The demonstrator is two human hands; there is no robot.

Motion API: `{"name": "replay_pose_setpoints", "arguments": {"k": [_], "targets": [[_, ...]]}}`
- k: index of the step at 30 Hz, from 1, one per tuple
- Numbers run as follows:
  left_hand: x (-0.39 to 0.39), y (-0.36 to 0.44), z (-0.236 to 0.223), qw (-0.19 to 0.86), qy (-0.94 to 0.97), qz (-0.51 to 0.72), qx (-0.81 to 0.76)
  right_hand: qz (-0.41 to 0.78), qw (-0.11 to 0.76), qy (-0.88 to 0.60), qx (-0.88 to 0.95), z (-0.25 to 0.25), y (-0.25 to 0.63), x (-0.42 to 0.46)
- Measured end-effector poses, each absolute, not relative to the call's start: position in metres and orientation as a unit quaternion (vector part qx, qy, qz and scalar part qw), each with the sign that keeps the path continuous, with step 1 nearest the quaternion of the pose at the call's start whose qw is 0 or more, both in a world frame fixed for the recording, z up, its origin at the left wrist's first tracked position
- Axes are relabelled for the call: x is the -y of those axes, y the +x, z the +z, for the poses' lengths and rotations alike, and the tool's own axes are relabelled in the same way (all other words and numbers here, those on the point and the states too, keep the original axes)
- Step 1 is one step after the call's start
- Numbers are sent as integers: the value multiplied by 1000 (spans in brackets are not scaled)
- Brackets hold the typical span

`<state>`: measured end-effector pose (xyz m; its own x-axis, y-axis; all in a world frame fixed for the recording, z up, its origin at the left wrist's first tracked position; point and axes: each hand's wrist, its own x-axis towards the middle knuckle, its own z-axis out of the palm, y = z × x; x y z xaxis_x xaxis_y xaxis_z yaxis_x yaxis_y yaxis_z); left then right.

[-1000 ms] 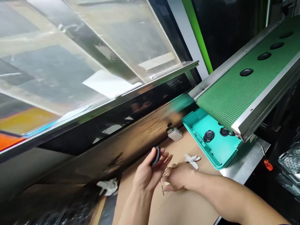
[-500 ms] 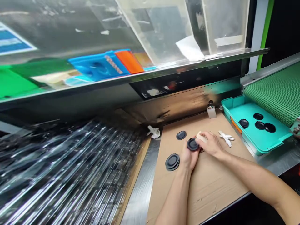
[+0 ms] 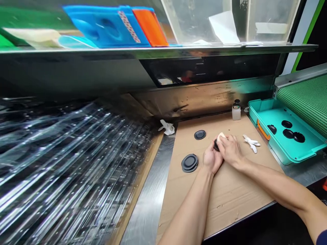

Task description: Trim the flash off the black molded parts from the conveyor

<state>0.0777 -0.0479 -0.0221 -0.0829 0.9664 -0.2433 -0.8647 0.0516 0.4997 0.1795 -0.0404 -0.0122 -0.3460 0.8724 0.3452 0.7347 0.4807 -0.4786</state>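
My left hand (image 3: 212, 159) is closed around a black round disc (image 3: 216, 145), now mostly hidden between the hands. Pressed against that disc, a pale cream pad (image 3: 221, 136) sits in the closed fingers of my right hand (image 3: 232, 150). Both hands are over the cardboard sheet (image 3: 230, 194). A stack of black discs (image 3: 190, 162) lies to the left of my left hand. Farther back, a single black disc (image 3: 200, 134) rests flat on the cardboard.
A turquoise tray (image 3: 286, 149) with several black discs stands at right, beside a green conveyor belt (image 3: 306, 98). A small bottle (image 3: 236, 113) and crumpled white cloth (image 3: 251, 143) are near it. Clear plastic trays (image 3: 76, 170) fill the left. A metal shelf (image 3: 204, 50) crosses above.
The held disc has turned from facing up to being tilted and largely covered by my right hand. The camera view has tipped downward.
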Motion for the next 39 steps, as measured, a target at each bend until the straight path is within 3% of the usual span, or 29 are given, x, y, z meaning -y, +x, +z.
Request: {"name": "replay_pose_setpoints", "arguments": {"k": [13,17,21,39], "targets": [[50,80,-27,659,94,680,-306,96,236,-480,840,-13,187,35],[50,78,-24,664,106,678,-297,123,278,-435,848,-11,191,32],[51,80,-22,665,109,676,-296,200,316,-489,788,-10,199,27],[50,82,-25,670,105,665,-313,211,250,-450,831,5,208,25]]}}
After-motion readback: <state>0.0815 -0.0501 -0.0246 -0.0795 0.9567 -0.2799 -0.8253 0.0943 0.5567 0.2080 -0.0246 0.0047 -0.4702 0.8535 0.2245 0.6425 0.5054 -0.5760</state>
